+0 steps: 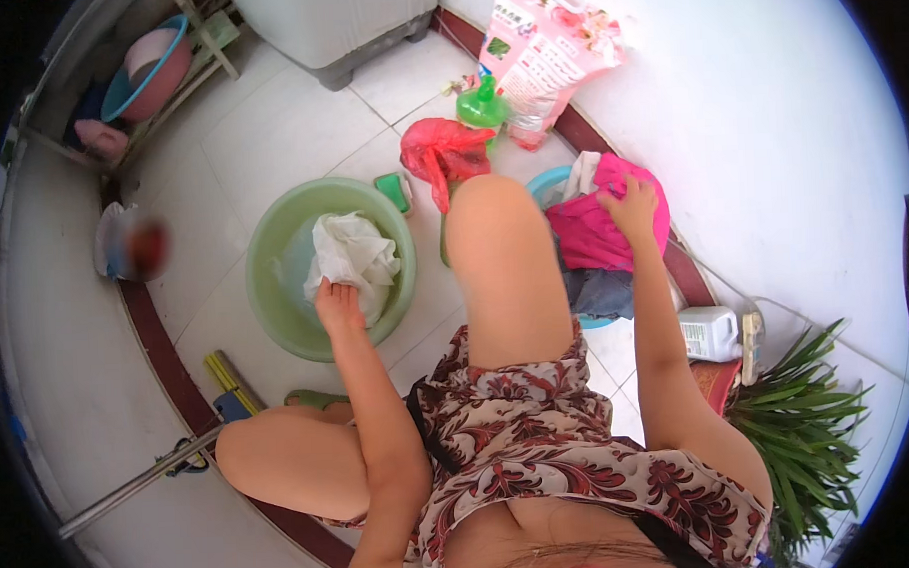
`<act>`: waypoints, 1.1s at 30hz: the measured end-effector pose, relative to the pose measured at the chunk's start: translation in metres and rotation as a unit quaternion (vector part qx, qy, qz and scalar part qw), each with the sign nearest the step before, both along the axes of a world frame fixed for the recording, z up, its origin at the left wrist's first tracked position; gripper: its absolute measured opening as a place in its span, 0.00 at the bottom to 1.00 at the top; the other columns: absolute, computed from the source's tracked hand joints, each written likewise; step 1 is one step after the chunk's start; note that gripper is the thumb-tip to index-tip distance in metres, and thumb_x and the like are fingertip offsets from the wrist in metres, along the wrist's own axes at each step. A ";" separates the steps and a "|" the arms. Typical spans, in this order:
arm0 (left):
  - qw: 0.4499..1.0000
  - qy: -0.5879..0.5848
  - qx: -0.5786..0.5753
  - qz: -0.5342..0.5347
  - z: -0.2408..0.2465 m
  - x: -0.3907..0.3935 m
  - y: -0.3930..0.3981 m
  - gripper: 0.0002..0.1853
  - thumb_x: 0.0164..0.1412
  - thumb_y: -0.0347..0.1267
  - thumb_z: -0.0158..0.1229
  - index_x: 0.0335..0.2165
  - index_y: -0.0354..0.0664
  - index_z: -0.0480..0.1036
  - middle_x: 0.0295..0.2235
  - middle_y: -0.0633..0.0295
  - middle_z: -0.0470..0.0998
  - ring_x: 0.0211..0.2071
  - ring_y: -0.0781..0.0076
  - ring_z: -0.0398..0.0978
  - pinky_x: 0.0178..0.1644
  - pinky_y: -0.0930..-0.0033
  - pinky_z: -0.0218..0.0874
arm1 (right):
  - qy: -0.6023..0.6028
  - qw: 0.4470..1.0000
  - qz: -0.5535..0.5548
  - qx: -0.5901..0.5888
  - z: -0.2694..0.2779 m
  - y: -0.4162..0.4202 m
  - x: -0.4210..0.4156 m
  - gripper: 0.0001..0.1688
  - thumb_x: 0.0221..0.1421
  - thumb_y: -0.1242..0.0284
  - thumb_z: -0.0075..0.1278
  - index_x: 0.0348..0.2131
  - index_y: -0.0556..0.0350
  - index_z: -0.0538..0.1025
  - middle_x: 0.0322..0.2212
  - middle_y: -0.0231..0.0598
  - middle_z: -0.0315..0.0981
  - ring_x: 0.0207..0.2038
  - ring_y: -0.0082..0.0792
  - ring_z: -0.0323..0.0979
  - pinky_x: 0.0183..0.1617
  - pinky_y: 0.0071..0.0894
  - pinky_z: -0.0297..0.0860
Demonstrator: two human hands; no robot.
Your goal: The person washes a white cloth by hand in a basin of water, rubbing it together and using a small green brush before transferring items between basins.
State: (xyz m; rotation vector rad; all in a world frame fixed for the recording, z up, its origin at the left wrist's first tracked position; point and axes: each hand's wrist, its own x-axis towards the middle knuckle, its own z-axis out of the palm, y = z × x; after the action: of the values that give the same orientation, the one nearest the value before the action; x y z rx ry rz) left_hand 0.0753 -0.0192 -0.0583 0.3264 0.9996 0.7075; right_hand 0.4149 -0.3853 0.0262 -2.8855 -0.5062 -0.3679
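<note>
A wet white cloth point(352, 246) lies bunched in a round green plastic basin point(276, 324), with a little cloudy water beside it. My left hand point(340, 307) holds the near edge of this cloth, its fingers close together. To the right, a bright pink cloth point(584, 231) is heaped over a blue basin point(547, 181). My right hand point(633, 209) grips the upper right part of the pink cloth with curled fingers. Dark blue denim point(605, 292) and a pale cloth point(584, 174) show from under it.
Beyond my knee are a red plastic bag point(446, 149), a green pump bottle point(481, 106), a green soap box point(393, 192) and a pink detergent bag point(540, 48). A white jug point(708, 334) and a leafy plant point(797, 430) stand right. A metal pole point(142, 483) crosses lower left.
</note>
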 end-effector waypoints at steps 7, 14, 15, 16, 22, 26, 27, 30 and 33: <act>0.995 0.100 -0.020 -0.002 0.002 0.000 -0.010 0.24 0.58 0.37 0.42 0.51 0.38 0.57 0.50 0.55 0.60 0.49 0.60 0.61 0.54 0.59 0.53 | 0.337 0.910 -0.135 -0.201 -0.081 -0.051 -0.075 0.71 0.19 0.49 0.66 0.60 0.26 0.42 0.61 0.48 0.22 0.61 0.61 0.20 0.48 0.84 0.42; 0.995 0.004 0.009 -0.100 -0.039 -0.018 -0.007 0.20 0.58 0.34 0.43 0.48 0.37 0.62 0.44 0.57 0.67 0.44 0.62 0.67 0.49 0.63 0.59 | 0.287 0.910 0.088 -0.287 -0.118 -0.019 -0.081 0.70 0.20 0.54 0.66 0.60 0.24 0.42 0.61 0.47 0.24 0.61 0.65 0.21 0.46 0.83 0.48; 0.995 0.001 -0.001 -0.101 -0.040 -0.018 -0.008 0.20 0.59 0.34 0.42 0.48 0.36 0.62 0.44 0.57 0.68 0.45 0.62 0.67 0.49 0.62 0.59 | 0.313 0.897 0.114 -0.291 -0.124 -0.015 -0.086 0.69 0.21 0.55 0.66 0.59 0.24 0.42 0.61 0.48 0.25 0.61 0.64 0.22 0.46 0.82 0.49; 0.995 -0.004 -0.010 -0.102 -0.035 -0.015 -0.012 0.20 0.59 0.33 0.41 0.48 0.35 0.61 0.43 0.56 0.68 0.45 0.62 0.67 0.49 0.62 0.59 | 0.337 0.884 0.140 -0.293 -0.128 -0.013 -0.088 0.68 0.22 0.56 0.65 0.59 0.24 0.43 0.61 0.49 0.26 0.61 0.64 0.22 0.46 0.81 0.50; 0.992 -0.035 -0.016 -0.120 -0.010 -0.011 -0.030 0.19 0.61 0.33 0.34 0.45 0.31 0.62 0.42 0.54 0.70 0.44 0.64 0.68 0.48 0.61 0.61 | 0.274 0.912 0.149 -0.268 -0.151 -0.010 -0.098 0.60 0.27 0.62 0.62 0.58 0.23 0.48 0.59 0.50 0.36 0.60 0.61 0.34 0.47 0.62 0.62; 0.991 -0.034 -0.032 -0.123 -0.028 -0.010 -0.027 0.17 0.61 0.33 0.36 0.43 0.33 0.63 0.40 0.55 0.71 0.42 0.64 0.69 0.46 0.63 0.63 | 0.200 0.937 0.156 -0.241 -0.182 -0.021 -0.090 0.36 0.33 0.75 0.56 0.46 0.38 0.63 0.42 0.44 0.58 0.49 0.50 0.57 0.37 0.45 0.69; 0.991 -0.036 -0.039 -0.123 -0.039 -0.012 -0.024 0.17 0.61 0.33 0.37 0.43 0.33 0.63 0.40 0.55 0.71 0.42 0.64 0.69 0.46 0.64 0.62 | 0.183 0.944 0.159 -0.222 -0.185 -0.027 -0.082 0.33 0.34 0.75 0.55 0.44 0.41 0.63 0.40 0.43 0.59 0.47 0.49 0.59 0.36 0.45 0.69; 0.991 -0.039 -0.052 -0.120 -0.062 -0.013 -0.017 0.16 0.60 0.35 0.41 0.44 0.36 0.62 0.42 0.56 0.69 0.43 0.64 0.68 0.48 0.64 0.61 | 0.151 0.958 0.155 -0.188 -0.163 -0.029 -0.056 0.17 0.42 0.78 0.47 0.36 0.46 0.65 0.33 0.39 0.63 0.41 0.44 0.63 0.34 0.43 0.69; 0.990 -0.046 -0.053 -0.121 -0.062 -0.008 -0.019 0.17 0.60 0.36 0.43 0.45 0.39 0.62 0.44 0.58 0.67 0.45 0.64 0.66 0.49 0.63 0.59 | 0.048 0.978 0.106 -0.175 -0.085 -0.015 -0.019 0.19 0.37 0.76 0.51 0.35 0.48 0.67 0.33 0.38 0.64 0.39 0.44 0.64 0.32 0.43 0.67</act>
State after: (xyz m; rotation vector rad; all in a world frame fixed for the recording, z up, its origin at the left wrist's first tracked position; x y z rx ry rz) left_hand 0.0674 -0.0377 -0.1206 0.3133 0.8893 0.4444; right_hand 0.3958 -0.3999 -0.0584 -3.1146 -0.9358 -0.1143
